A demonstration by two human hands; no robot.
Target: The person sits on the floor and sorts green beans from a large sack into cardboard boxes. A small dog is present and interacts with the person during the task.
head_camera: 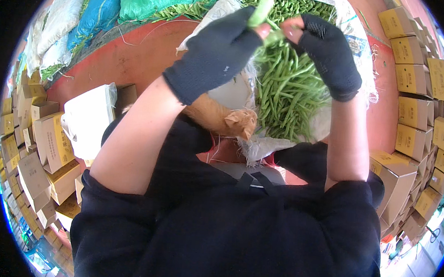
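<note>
My left hand (223,51), in a black fingerless glove, grips a pale green pod (263,9) that sticks up past the thumb. My right hand (322,49), gloved the same way, is just to its right with the fingers curled. Between the hands is a blurred green pod (274,38); whether the right fingers hold it cannot be told. Below them lies a heap of long green pods (285,93), like green beans, on an opened white woven sack (359,44). An orange cat (219,117) is under my left forearm, its head beside the heap.
Stacked cardboard boxes (410,81) line the right, with more boxes (52,139) on the left. A white bag (89,121) stands near my left elbow. Green (169,0) and blue (100,15) sacks of pods lie at the back left on the reddish floor (136,49).
</note>
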